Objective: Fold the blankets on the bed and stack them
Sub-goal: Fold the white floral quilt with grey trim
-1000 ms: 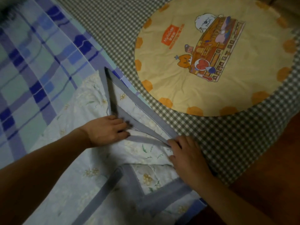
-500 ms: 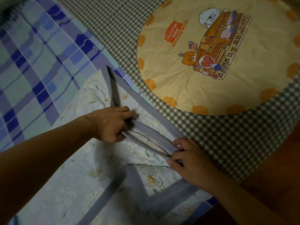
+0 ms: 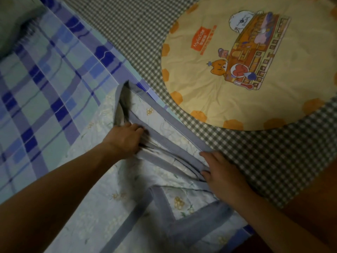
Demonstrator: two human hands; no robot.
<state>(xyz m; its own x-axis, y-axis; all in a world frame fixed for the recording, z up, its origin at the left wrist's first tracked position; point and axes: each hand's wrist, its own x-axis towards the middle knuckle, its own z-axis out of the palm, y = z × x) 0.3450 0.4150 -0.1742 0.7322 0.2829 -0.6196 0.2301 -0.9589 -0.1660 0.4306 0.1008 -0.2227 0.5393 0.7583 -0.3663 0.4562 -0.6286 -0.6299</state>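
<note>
Left hand (image 3: 125, 138) fingers hidden under floral blanket (image 3: 102, 212) fold

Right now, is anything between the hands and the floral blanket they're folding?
Nothing visible. The left hand grips the floral blanket's gray-bordered layers directly, and the right hand rests on its edge beside the checked sheet.

Dim light. Below me a green checked bed sheet (image 3: 255, 161); dark reddish-brown floor (image 3: 319, 198) along its near right edge.
</note>
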